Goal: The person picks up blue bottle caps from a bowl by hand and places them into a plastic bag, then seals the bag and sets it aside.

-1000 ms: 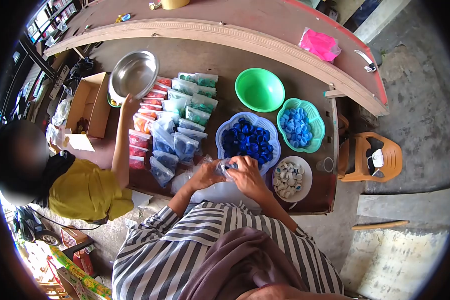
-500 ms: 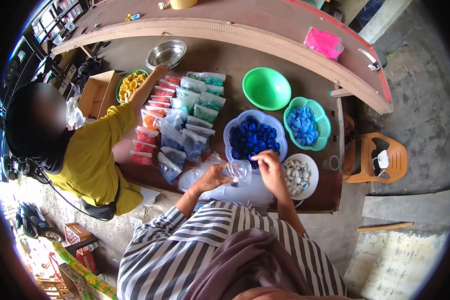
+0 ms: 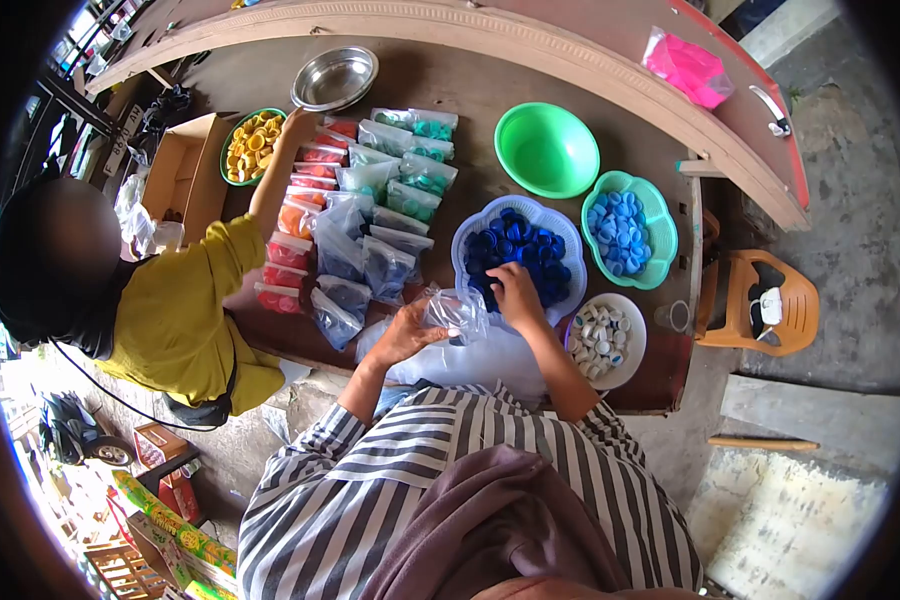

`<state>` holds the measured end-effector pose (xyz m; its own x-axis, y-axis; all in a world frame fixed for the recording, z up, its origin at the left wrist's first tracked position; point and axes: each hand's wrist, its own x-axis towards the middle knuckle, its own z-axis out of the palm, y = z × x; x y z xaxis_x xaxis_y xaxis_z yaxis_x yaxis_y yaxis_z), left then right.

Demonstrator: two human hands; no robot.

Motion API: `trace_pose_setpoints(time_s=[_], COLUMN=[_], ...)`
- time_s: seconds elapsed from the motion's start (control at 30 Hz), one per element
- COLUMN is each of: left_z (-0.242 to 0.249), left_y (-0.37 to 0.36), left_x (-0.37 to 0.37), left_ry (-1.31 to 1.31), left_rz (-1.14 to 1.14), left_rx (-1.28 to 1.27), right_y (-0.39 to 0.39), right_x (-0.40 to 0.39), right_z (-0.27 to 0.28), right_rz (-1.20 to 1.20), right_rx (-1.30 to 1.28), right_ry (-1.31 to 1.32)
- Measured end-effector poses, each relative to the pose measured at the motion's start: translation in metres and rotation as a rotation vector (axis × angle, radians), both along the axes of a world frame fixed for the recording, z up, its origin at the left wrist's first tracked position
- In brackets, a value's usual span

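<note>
My left hand [image 3: 400, 335] is closed around a clear plastic bag [image 3: 457, 310], with the bag's mouth toward my right hand. Over the near edge of a pale blue basket [image 3: 572, 293] is my right hand [image 3: 515, 298], its fingers curled down among dark blue bottle caps [image 3: 535, 262]. What its fingertips hold, if anything, is hidden. Under both hands lies a pile of clear empty bags [image 3: 470, 362]. Right of my right hand stands a white bowl [image 3: 634, 362] of white caps [image 3: 600, 335].
A turquoise basket [image 3: 662, 235] holds light blue caps; beside it is a green basin [image 3: 547, 150]. Filled bags [image 3: 385, 262] lie in rows. A person in a yellow top [image 3: 175, 320] reaches toward a bowl of yellow caps [image 3: 254, 147] near a metal bowl [image 3: 335, 79].
My right hand has moved left and away from me, onto the dark blue caps. My left hand, still holding the bag, has shifted slightly left. The view has tilted a little.
</note>
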<state>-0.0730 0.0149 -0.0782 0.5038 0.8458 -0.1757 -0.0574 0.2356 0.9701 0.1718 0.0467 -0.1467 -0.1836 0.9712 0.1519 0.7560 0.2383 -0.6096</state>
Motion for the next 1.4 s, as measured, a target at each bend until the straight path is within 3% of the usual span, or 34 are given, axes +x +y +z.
trace_pose_setpoints(time_s=[0.1, 0.2, 0.37, 0.47, 0.6, 0.73, 0.9, 0.97, 1.03, 1.1, 1.27, 1.4], left_z=[-0.002, -0.007, -0.009, -0.008, -0.015, -0.015, -0.002, 0.003, 0.005, 0.004, 0.001, -0.001], left_y=[0.004, 0.008, 0.032, 0.043, 0.048, 0.049, 0.046, 0.042, 0.037, 0.031, 0.012, -0.004], left_x=[-0.001, 0.0, -0.001, -0.001, 0.002, 0.008, 0.011, 0.011, 0.011, 0.011, 0.015, 0.02], left_ry=[0.034, 0.0, -0.028, -0.026, -0.003, 0.038, 0.051, 0.053, 0.004, 0.023, 0.057, 0.026], left_rz=[0.014, 0.026, 0.028, 0.041, 0.023, 0.001, -0.017, -0.03, -0.023, -0.042, -0.086, -0.106], left_rx=[0.015, -0.017, -0.021, -0.065, -0.084, -0.04, -0.025, -0.015, -0.002, 0.027, 0.068, 0.091], right_y=[0.02, 0.031, 0.037, 0.036, 0.028, 0.023, 0.014, 0.006, -0.004, -0.012, -0.042, -0.06], right_x=[-0.025, -0.034, -0.022, -0.007, 0.011, 0.006, -0.009, -0.018, -0.027, -0.027, -0.026, -0.024], right_z=[0.001, -0.006, -0.012, -0.011, -0.012, 0.025, 0.071, 0.093, 0.108, 0.113, 0.118, 0.126], right_rz=[0.077, 0.09, 0.046, -0.014, -0.156, -0.265, -0.053, 0.017, 0.09, 0.214, 0.247, 0.216], right_rx=[0.056, 0.051, -0.039, -0.116, -0.514, -0.459, -0.201, -0.011, 0.019, 0.125, 0.047, -0.015], right_ry=[0.016, -0.137, -0.024, 0.253, 0.858, 1.145, 0.994, 0.662, 0.638, 0.404, 0.192, 0.219])
